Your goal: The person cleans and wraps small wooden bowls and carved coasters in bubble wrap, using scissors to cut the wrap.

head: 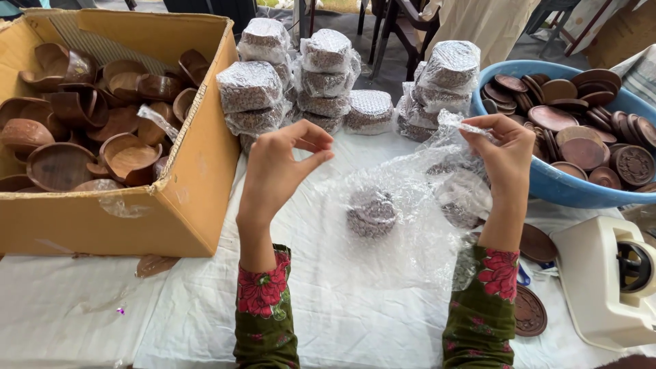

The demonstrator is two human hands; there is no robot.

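A clear plastic wrap sheet (410, 198) hangs stretched above the white table cover. My right hand (502, 154) pinches its upper right edge. My left hand (280, 171) is raised at the sheet's left side, thumb and forefinger pinched together; whether film lies between them I cannot tell. Under the sheet, seen through it, sits a small round brown carved wooden piece (371, 210) on the cover. Another brown piece (465, 205) shows blurred behind the film near my right wrist.
A cardboard box (184, 205) of brown wooden bowls stands at the left. Stacks of wrapped bundles (321, 82) line the back. A blue tub (567, 188) of round wooden lids sits right, a white tape dispenser (605, 273) below it, loose lids (529, 311) beside it.
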